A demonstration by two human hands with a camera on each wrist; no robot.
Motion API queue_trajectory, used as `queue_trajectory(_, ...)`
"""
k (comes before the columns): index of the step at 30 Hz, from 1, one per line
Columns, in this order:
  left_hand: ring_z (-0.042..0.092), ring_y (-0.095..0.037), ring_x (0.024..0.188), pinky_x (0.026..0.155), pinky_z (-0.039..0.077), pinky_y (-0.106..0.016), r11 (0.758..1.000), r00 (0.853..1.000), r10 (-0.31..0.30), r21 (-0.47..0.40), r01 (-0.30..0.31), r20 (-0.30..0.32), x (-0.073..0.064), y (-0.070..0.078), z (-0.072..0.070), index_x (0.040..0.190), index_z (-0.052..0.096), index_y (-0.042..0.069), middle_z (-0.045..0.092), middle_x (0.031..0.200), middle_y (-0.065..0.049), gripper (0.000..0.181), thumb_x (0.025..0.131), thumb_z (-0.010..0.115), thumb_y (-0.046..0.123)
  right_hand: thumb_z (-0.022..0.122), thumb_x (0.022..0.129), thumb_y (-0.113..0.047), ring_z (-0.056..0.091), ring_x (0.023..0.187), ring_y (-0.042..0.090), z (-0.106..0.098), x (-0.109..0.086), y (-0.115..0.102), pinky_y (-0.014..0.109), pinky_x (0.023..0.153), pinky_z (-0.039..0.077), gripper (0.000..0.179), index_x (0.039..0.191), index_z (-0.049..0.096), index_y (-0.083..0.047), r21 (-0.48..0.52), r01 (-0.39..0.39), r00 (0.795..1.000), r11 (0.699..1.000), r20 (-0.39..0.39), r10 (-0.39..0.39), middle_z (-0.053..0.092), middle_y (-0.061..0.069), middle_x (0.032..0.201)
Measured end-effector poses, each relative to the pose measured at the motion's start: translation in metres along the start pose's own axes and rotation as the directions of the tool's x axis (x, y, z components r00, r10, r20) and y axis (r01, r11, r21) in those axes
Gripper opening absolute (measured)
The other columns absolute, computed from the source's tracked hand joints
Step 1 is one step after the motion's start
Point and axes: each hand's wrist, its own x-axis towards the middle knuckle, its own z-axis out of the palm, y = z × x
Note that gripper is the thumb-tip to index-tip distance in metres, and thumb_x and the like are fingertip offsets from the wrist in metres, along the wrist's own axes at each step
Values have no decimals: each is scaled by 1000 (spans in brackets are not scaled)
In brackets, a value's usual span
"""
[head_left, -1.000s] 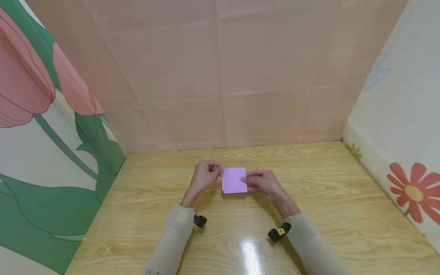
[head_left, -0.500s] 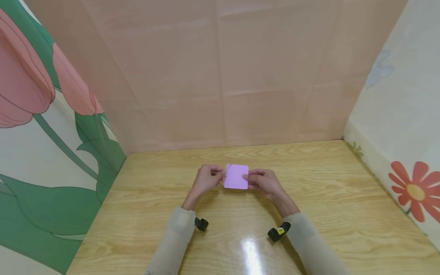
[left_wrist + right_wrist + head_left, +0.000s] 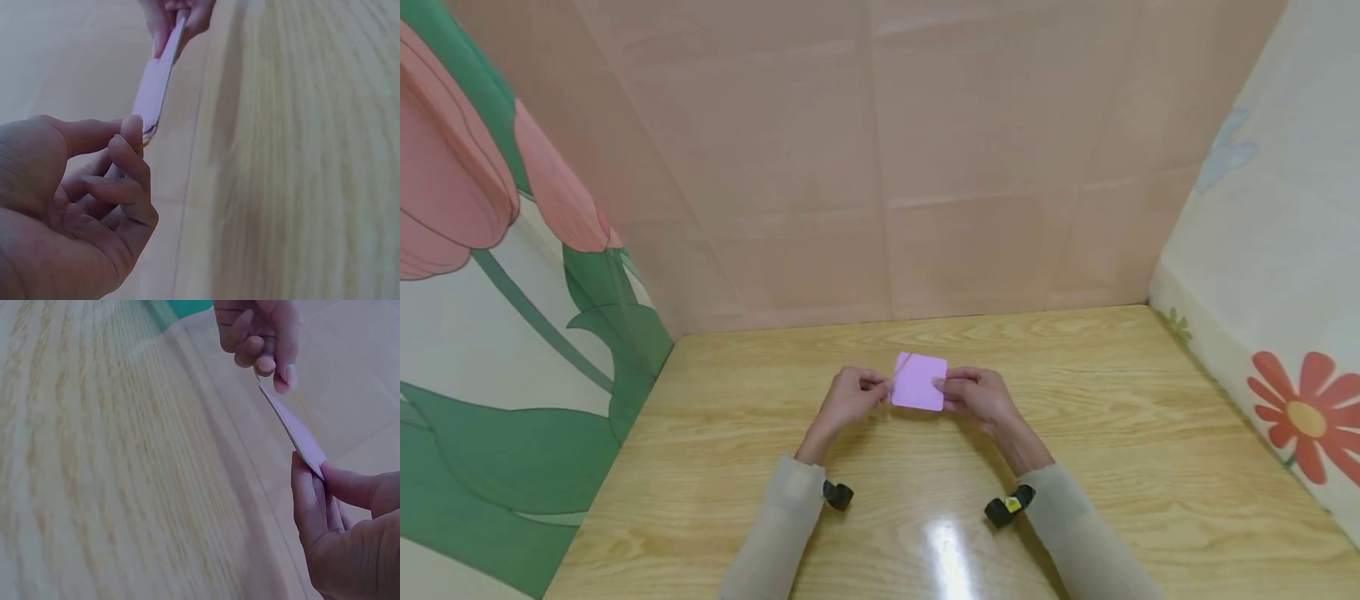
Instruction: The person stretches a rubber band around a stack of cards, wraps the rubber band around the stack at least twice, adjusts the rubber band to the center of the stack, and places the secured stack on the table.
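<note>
A small pink-lilac stack of square cards [image 3: 921, 385] with rounded corners is held up over the table between the hands. My right hand [image 3: 987, 400] grips its right edge, thumb on the front face and fingers behind. A thin yellow rubber band [image 3: 306, 414] runs diagonally across the upper left corner of the stack in the head view. At the left edge my left hand [image 3: 852, 397] pinches the band with thumb and forefinger. In the left wrist view, a yellowish bit shows at those fingertips [image 3: 132, 130], and the stack's layered edge is seen nearly side-on.
The wood-grain table [image 3: 737, 400] spreads beneath both hands. A plain pinkish sheet [image 3: 790, 192] covers the back. Flower-printed panels stand left [image 3: 542, 333] and right [image 3: 1247, 275]. A camera sits on each wrist.
The left hand has moved down from the stack's upper left corner along its left edge, and the band now crosses that corner. The stack has shifted slightly up and right and tilted.
</note>
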Motion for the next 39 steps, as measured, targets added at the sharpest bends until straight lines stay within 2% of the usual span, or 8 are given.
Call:
queue_trajectory(3,72,-39,88,59,50,-21,1000,1000,-13,-6,13,15,-2,-3,1,107,80,4,79,94,-20,19,103,66,16,75,98,-10,73,88,15,0,-1,0,27,77,65,40,130,61,8,-8,4,1000,1000,-4,-4,72,9,107)
queue_trajectory(8,67,-26,73,52,45,-19,999,998,-33,-33,34,48,-5,-7,3,106,79,4,79,94,-21,19,103,67,18,76,97,-12,73,87,15,1,0,1,27,76,65,38,128,63,5,-1,2,1000,1000,-25,-2,73,6,103)
queue_trajectory(13,63,-19,68,53,44,-19,997,996,-36,-69,42,87,-8,-9,5,109,79,2,79,94,-22,21,104,65,17,77,97,-13,73,85,14,2,1,1,27,75,64,38,127,63,5,-2,8,999,1000,-43,-8,75,3,97)
queue_trajectory(19,64,-19,71,58,46,-22,995,992,-36,-83,46,119,-11,-12,6,109,78,2,79,96,-21,23,104,67,20,76,97,-10,72,82,11,2,1,0,25,73,63,37,127,63,6,26,16,998,1000,-53,-15,75,-1,90)
queue_trajectory(25,67,-22,73,57,48,-22,996,994,-25,-83,34,110,-13,-14,5,109,78,0,80,98,-20,24,105,66,21,76,97,-10,72,82,9,1,2,-1,23,71,62,39,129,61,7,43,17,998,999,-57,-15,76,-3,88)
queue_trajectory(29,67,-22,76,64,53,-26,997,989,-26,-73,37,143,-15,-14,4,112,78,0,79,101,-19,26,105,65,22,77,97,-10,73,82,9,0,2,-1,23,71,62,39,128,61,7,65,23,998,998,-58,-20,78,-3,88)
queue_trajectory(35,69,-23,83,71,58,-30,999,968,-5,-46,17,249,-16,-15,10,115,75,0,78,106,-19,23,103,55,1,76,96,-9,73,81,10,1,2,0,23,71,63,37,126,62,7,86,35,998,996,-63,-30,79,-4,87)
queue_trajectory(39,69,-23,84,69,57,-28,1000,970,0,-15,4,244,-18,-14,13,111,76,2,77,106,-18,33,96,50,-10,76,96,-8,73,80,9,1,1,1,23,71,63,36,125,62,7,97,43,997,994,-74,-36,78,-5,85)
